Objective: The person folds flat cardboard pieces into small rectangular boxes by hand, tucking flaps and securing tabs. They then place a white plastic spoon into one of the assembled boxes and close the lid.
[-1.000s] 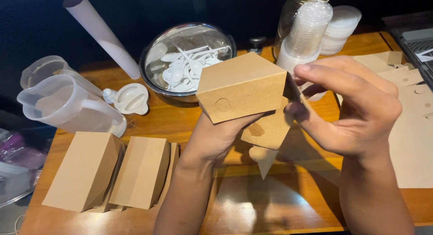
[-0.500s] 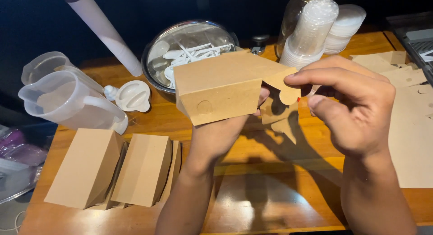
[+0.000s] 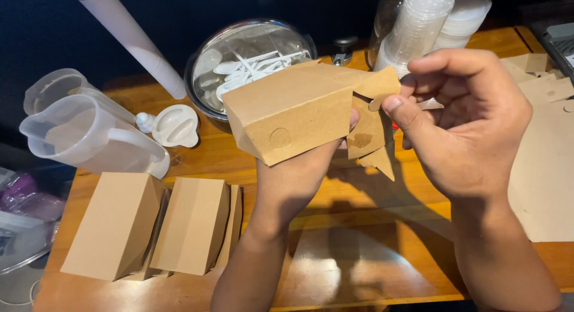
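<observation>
My left hand [image 3: 299, 174] holds a brown cardboard box [image 3: 287, 111] from below, raised above the wooden table [image 3: 359, 252] and tilted with its open end to the right. My right hand [image 3: 466, 126] pinches one of the box's end flaps [image 3: 382, 84] between thumb and forefinger. Other loose flaps [image 3: 371, 138] hang down at that end. Most of my left hand's fingers are hidden behind the box.
Two folded brown boxes [image 3: 155, 225] lie at the front left. A clear plastic jug [image 3: 84, 132], a white lid [image 3: 176, 125], a white tube [image 3: 131, 40], a metal bowl of white plastic spoons [image 3: 245, 64], stacked clear cups [image 3: 412, 25] and flat cardboard blanks [image 3: 547, 168] surround them.
The box has turned and dropped lower, its open end now pointing right. My right hand has shifted from the side flap to gripping the upper end flap.
</observation>
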